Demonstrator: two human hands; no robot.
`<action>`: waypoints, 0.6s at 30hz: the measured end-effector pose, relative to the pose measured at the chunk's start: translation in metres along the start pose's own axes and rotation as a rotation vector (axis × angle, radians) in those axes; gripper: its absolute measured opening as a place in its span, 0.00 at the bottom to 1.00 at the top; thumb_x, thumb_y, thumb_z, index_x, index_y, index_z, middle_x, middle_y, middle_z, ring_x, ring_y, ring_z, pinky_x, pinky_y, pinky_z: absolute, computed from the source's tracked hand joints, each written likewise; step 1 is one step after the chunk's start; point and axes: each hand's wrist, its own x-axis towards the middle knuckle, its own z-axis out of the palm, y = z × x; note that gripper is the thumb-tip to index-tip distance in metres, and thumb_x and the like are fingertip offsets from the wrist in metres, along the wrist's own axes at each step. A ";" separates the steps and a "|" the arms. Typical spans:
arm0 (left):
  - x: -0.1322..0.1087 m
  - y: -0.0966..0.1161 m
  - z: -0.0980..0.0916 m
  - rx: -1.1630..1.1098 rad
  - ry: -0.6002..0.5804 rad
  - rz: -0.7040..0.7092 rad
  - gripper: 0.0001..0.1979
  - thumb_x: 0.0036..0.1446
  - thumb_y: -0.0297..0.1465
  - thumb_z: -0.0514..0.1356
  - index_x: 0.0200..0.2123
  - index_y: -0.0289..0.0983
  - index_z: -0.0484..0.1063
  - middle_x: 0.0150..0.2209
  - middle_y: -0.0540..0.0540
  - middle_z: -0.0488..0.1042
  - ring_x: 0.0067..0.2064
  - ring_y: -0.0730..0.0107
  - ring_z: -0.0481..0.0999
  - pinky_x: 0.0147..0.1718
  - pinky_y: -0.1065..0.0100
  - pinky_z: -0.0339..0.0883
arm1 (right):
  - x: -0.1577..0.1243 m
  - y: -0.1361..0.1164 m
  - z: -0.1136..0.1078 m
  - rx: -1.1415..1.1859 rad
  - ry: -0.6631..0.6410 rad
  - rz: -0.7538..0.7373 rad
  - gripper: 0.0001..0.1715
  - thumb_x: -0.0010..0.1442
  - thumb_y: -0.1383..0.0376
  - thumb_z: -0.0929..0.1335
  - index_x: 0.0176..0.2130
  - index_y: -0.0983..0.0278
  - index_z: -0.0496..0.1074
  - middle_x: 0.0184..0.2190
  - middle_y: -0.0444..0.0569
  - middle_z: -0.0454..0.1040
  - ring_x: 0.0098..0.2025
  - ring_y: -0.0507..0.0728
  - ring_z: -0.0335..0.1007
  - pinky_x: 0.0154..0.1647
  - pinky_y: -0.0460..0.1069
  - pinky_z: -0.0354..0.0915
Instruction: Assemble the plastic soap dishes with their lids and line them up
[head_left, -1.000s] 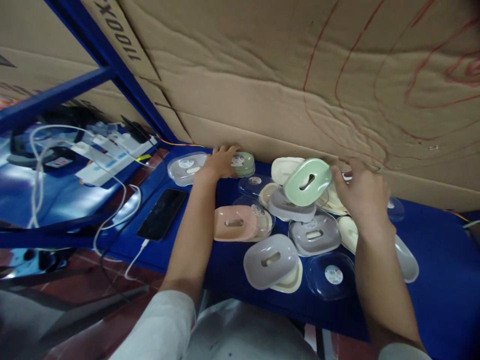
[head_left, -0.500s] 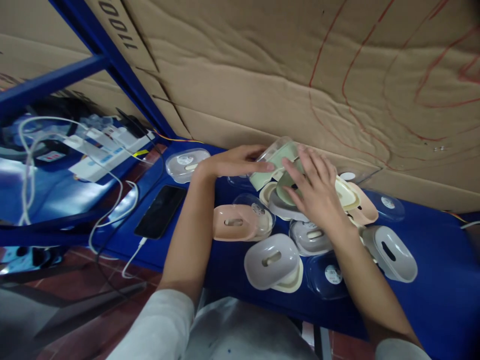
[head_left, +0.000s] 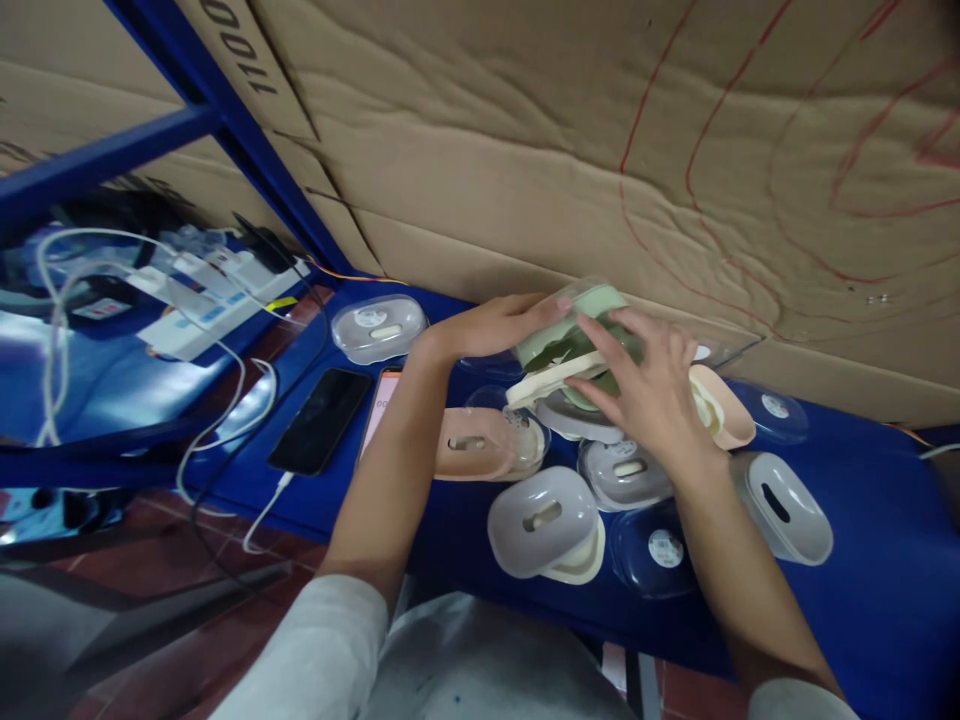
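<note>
My left hand point(head_left: 506, 325) grips a pale green soap dish point(head_left: 600, 298) with a clear lid against it, both tilted near the cardboard. My right hand point(head_left: 652, 375) is closed around the edge of a cream oval insert point(head_left: 551, 380), pinched between thumb and fingers just below the green dish. Part of another green piece is hidden behind the right fingers. Beneath the hands lie a grey dish point(head_left: 577, 418) and a peach dish point(head_left: 474, 444). Closer to me, a second grey dish point(head_left: 541, 520) overlaps a cream insert point(head_left: 581, 565).
A black phone point(head_left: 321, 422) lies left of my forearm, by a pink-screened phone point(head_left: 380, 400). Clear lids point(head_left: 652, 550) and a slotted grey dish point(head_left: 787, 510) lie on the blue table point(head_left: 885, 500). A power strip point(head_left: 217, 305) with cables stands left; cardboard point(head_left: 487, 150) walls the back.
The cream insert has come up, tilted, below the green dish in my right hand. Both hands have shifted slightly right. A pink-screened phone now shows beside my left forearm.
</note>
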 end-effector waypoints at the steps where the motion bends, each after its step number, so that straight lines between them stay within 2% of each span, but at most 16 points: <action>1: 0.000 0.003 0.002 0.010 -0.015 0.011 0.27 0.74 0.54 0.50 0.57 0.47 0.79 0.57 0.50 0.82 0.60 0.55 0.79 0.61 0.59 0.71 | 0.001 -0.001 -0.001 0.014 -0.010 -0.005 0.41 0.72 0.53 0.69 0.76 0.48 0.53 0.71 0.57 0.63 0.68 0.72 0.61 0.69 0.69 0.55; 3: 0.002 0.007 0.007 0.029 -0.024 0.034 0.26 0.74 0.53 0.49 0.56 0.46 0.79 0.58 0.50 0.82 0.62 0.55 0.78 0.64 0.60 0.68 | 0.004 -0.001 -0.003 0.037 -0.029 -0.016 0.43 0.73 0.54 0.67 0.78 0.49 0.49 0.75 0.56 0.58 0.74 0.72 0.56 0.72 0.70 0.51; 5: 0.005 0.008 0.011 0.016 0.016 0.040 0.28 0.74 0.55 0.49 0.54 0.45 0.80 0.58 0.50 0.82 0.63 0.54 0.77 0.66 0.59 0.67 | 0.004 0.000 -0.002 0.042 -0.035 -0.010 0.42 0.74 0.56 0.66 0.78 0.50 0.47 0.75 0.56 0.59 0.74 0.71 0.56 0.72 0.70 0.51; 9: 0.010 0.007 0.015 -0.033 0.088 -0.005 0.32 0.72 0.59 0.48 0.50 0.43 0.82 0.54 0.48 0.84 0.60 0.52 0.78 0.63 0.56 0.69 | 0.002 0.003 0.005 0.017 -0.012 0.018 0.37 0.74 0.57 0.66 0.76 0.52 0.54 0.72 0.58 0.64 0.71 0.72 0.60 0.69 0.70 0.55; 11: 0.012 0.007 0.016 -0.016 0.119 -0.042 0.33 0.72 0.59 0.47 0.46 0.41 0.82 0.49 0.47 0.85 0.55 0.52 0.80 0.58 0.56 0.72 | 0.001 0.003 0.008 0.012 0.008 0.024 0.34 0.74 0.57 0.66 0.74 0.54 0.59 0.71 0.59 0.64 0.69 0.72 0.61 0.67 0.68 0.57; 13: 0.013 0.005 0.015 0.023 0.204 -0.099 0.36 0.72 0.60 0.45 0.40 0.40 0.82 0.42 0.45 0.85 0.49 0.52 0.82 0.53 0.56 0.74 | 0.000 0.002 0.009 0.019 0.018 0.031 0.31 0.74 0.56 0.66 0.71 0.56 0.63 0.70 0.59 0.65 0.66 0.71 0.64 0.63 0.66 0.60; 15: 0.014 0.001 0.013 0.091 0.313 -0.141 0.37 0.73 0.60 0.44 0.38 0.40 0.82 0.38 0.44 0.84 0.47 0.51 0.83 0.50 0.56 0.74 | 0.001 0.000 0.009 0.038 0.010 0.034 0.26 0.74 0.57 0.66 0.68 0.57 0.66 0.67 0.59 0.69 0.63 0.70 0.66 0.60 0.64 0.61; 18: 0.014 -0.011 0.009 0.235 0.407 -0.126 0.33 0.71 0.59 0.48 0.43 0.41 0.82 0.42 0.42 0.84 0.52 0.48 0.82 0.54 0.54 0.72 | 0.001 -0.002 0.007 0.100 -0.008 0.012 0.20 0.71 0.60 0.68 0.60 0.58 0.68 0.56 0.56 0.76 0.59 0.68 0.68 0.58 0.62 0.61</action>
